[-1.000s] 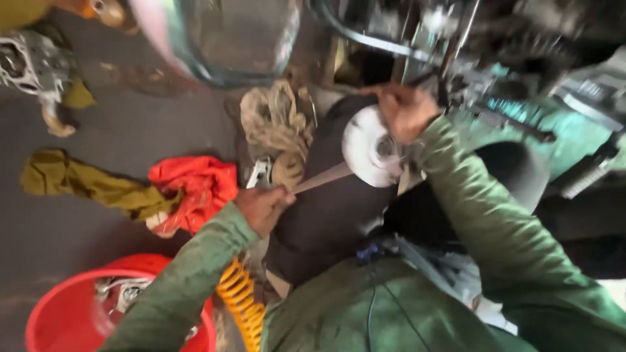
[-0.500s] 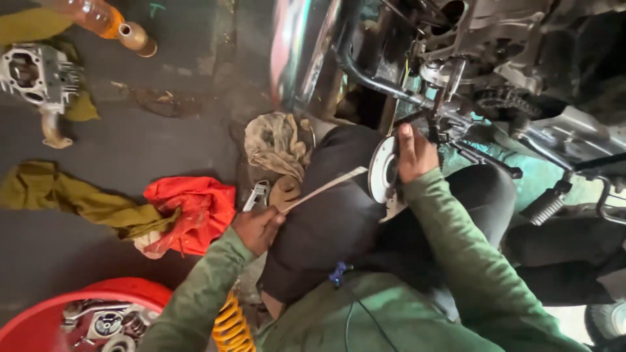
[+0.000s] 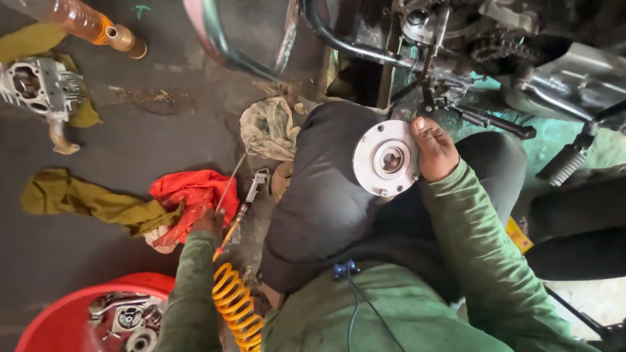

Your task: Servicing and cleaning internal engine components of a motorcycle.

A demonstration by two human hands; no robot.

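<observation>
Looming across the top of the view, one motorcycle (image 3: pixel 456 52) stands stripped on the workshop floor (image 3: pixel 130 130), its frame tube, chain and footpeg bared, which would explain the parts spread within reach below it. One red tub (image 3: pixel 59 319) sits at the lower left corner with several small metal parts gathered inside, apparently so that they do not scatter. Three rags lie on the floor: one olive rag (image 3: pixel 78 199) stretched out at the left, one red cloth (image 3: pixel 189 195) bunched beside it, and one dirty pale rag (image 3: pixel 268 127) nearer the machine, all close enough for wiping. One finned engine cylinder (image 3: pixel 36 85) rests at the far left, well apart from the person, and one bottle of amber liquid (image 3: pixel 91 23) lies near it at the top edge. One yellow coil spring (image 3: pixel 235 306) lies beside the left sleeve. One round metal cover plate (image 3: pixel 386 158) rests flat on the person's dark-trousered knee, using the leg as a bench; the right hand (image 3: pixel 433 148) steadies it, fingers curled over its right rim in a loose but closed hold. The left hand (image 3: pixel 207 221) reaches down by the red cloth among two or three slim hand tools (image 3: pixel 248 195); it seems to close around one handle, though I cannot tell for sure.
</observation>
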